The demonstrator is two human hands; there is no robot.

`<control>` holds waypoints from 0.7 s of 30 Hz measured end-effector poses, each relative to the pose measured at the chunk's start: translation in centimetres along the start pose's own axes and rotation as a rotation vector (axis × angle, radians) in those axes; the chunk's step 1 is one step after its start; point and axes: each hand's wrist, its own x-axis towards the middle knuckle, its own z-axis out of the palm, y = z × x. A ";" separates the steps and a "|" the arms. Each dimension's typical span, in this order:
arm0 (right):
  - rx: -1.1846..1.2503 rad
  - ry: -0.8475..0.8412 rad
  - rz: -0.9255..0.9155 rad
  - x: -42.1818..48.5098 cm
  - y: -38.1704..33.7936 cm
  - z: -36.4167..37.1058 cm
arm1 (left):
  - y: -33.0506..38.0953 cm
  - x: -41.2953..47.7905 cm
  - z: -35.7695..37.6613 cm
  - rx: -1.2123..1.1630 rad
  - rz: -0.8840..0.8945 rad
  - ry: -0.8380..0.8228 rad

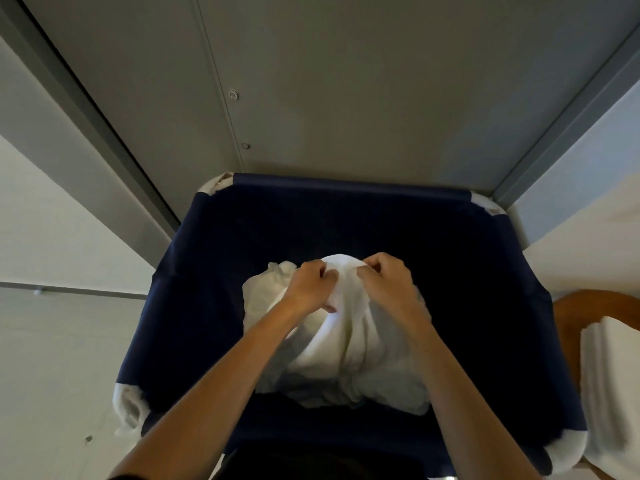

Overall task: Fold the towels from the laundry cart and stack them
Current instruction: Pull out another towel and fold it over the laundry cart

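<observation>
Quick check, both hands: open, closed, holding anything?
Left hand: closed, gripping the white towel over the laundry cart.
Right hand: closed, pinching the same towel beside the left hand.

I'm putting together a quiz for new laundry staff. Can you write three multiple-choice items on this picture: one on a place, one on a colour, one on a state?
1. Where is the stack of folded towels?
A. on the person's right
B. on the person's left
C. on the floor ahead

2. What colour is the cart lining?
A. red
B. dark blue
C. green

3. What are the left hand and right hand doing?
A. hanging idle
B. gripping the white towel
C. pushing the cart

Answers:
1 A: the stack sits at the right edge on a wooden surface.
2 B: the cloth is navy.
3 B: both sets of fingers bunch the fabric.
</observation>
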 end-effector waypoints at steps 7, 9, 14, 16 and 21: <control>-0.022 -0.040 -0.068 -0.1 0.3 0.8 | 0.8 -0.2 0.3 -0.200 -0.064 -0.046; 0.024 0.064 -0.027 0.2 0.5 0.2 | 0.6 0.0 0.2 -0.182 -0.095 -0.056; 0.104 0.215 0.003 1.0 0.3 -0.7 | 0.0 -0.2 0.2 -0.122 -0.173 -0.138; 0.023 0.133 -0.027 0.7 0.3 -0.3 | 0.3 -0.3 0.5 -0.151 -0.168 -0.124; -0.031 -0.046 -0.084 -0.6 0.5 0.8 | 0.6 0.2 0.8 -0.237 -0.158 -0.107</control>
